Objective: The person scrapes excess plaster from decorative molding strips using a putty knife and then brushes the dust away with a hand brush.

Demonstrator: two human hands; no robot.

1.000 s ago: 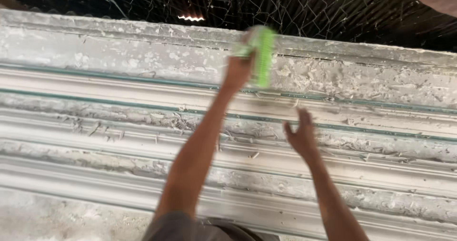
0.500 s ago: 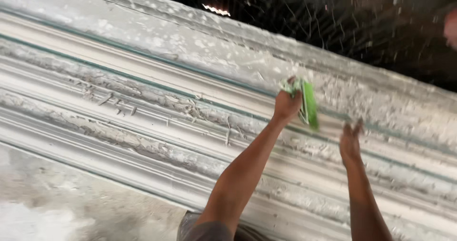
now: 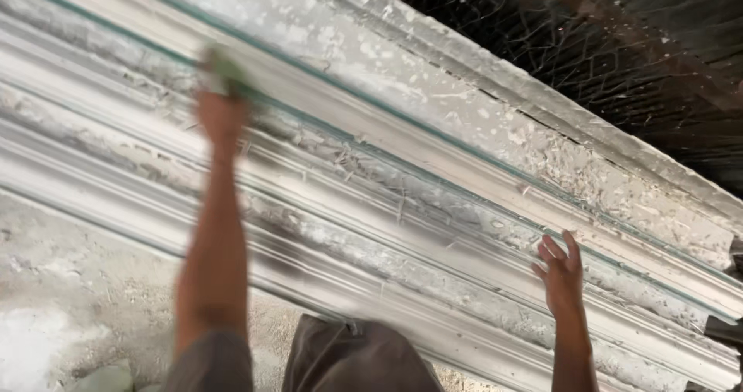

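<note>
A long white plaster moulding (image 3: 433, 167) with several ridges and grooves runs diagonally across the view. My left hand (image 3: 220, 113) is blurred with motion and grips a green scrubbing pad (image 3: 226, 71), pressed against an upper groove of the moulding at the left. My right hand (image 3: 561, 272) rests flat on a lower ridge at the right, fingers spread, holding nothing. Both forearms reach up from the bottom edge.
Dark netting (image 3: 619, 59) hangs beyond the moulding's upper edge. A rough, dusty grey floor (image 3: 70, 284) lies below the moulding at the left. My trousers (image 3: 356, 357) show at the bottom centre.
My left hand has swept the green pad leftward along the moulding. The view has tilted, so the moulding now runs more steeply. My right hand stays pressed on the lower ridge.
</note>
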